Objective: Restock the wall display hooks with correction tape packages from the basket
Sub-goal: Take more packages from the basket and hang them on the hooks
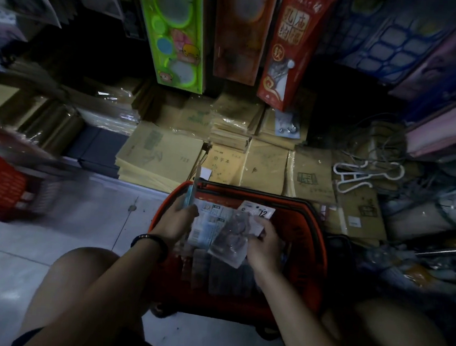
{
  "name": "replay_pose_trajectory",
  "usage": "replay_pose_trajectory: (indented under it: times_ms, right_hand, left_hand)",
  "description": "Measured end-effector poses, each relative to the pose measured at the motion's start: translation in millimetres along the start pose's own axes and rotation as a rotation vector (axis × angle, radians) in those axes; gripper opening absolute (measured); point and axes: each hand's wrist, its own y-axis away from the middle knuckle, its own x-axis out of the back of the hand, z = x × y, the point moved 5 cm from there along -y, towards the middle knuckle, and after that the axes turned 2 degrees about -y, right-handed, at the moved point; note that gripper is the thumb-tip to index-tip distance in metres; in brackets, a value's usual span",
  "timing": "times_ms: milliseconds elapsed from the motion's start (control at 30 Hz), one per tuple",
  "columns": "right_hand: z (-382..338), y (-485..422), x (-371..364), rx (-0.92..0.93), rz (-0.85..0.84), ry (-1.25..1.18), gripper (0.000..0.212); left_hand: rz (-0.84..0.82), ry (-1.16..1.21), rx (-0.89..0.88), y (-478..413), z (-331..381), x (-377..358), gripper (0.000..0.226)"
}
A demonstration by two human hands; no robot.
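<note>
A red basket (316, 250) stands on the floor between my knees, with several correction tape packages (206, 225) lying in it. My left hand (178, 218) grips a thin package (194, 190) held edge-on and upright over the basket's far left rim. My right hand (263, 241) holds a clear blister package (234, 236) with a card marked 12, tilted above the basket's middle. No wall display hooks holding correction tape show in this view.
Stacks of brown-covered exercise books (162, 156) lie on a low shelf beyond the basket. Green (172, 32), orange (243, 32) and red (291, 46) packs hang above. A second red basket (0, 179) stands at left. White hooks (357, 175) and cables lie at right.
</note>
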Motion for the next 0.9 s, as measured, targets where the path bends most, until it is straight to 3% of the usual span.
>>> replay_pose_trajectory:
  times_ms: [100, 200, 300, 367, 467, 533, 600, 733, 900]
  right_hand:
    - [-31.2, 21.3, 20.1, 0.176, 0.017, -0.047, 0.057]
    - [-69.6, 45.3, 41.6, 0.317, -0.024, -0.115, 0.056]
    - [-103.4, 67.9, 61.5, 0.416, -0.056, -0.153, 0.058]
    - [-123.0, 85.7, 77.6, 0.463, -0.070, -0.164, 0.057]
    - [-155.3, 106.5, 101.7, 0.554, -0.093, -0.215, 0.056]
    - [-177.6, 115.4, 119.9, 0.618, -0.070, -0.265, 0.056]
    - [-197.1, 118.2, 134.1, 0.668, -0.044, -0.282, 0.057]
    - [-240.3, 133.4, 157.1, 0.751, -0.049, -0.270, 0.059]
    - [-291.0, 146.5, 175.9, 0.817, -0.054, -0.214, 0.052]
  left_hand:
    - [-0.039, 0.122, 0.049, 22.5, 11.5, -8.2, 0.033]
    - [-0.042, 0.100, 0.005, 50.7, 37.3, -14.6, 0.041]
    - [0.064, 0.029, -0.043, 70.2, 59.4, -16.7, 0.083]
    - [0.093, 0.110, -0.083, 79.8, 75.0, -16.7, 0.092]
    - [0.166, 0.244, -0.160, 100.2, 108.3, -15.2, 0.069]
    - [0.218, 0.328, -0.221, 115.4, 131.3, -13.0, 0.067]
    - [0.190, 0.395, -0.265, 126.7, 152.6, -12.3, 0.065]
    - [0.091, 0.379, -0.334, 155.4, 201.1, -23.5, 0.030]
    - [-0.038, 0.299, -0.472, 193.1, 256.6, -52.7, 0.037]
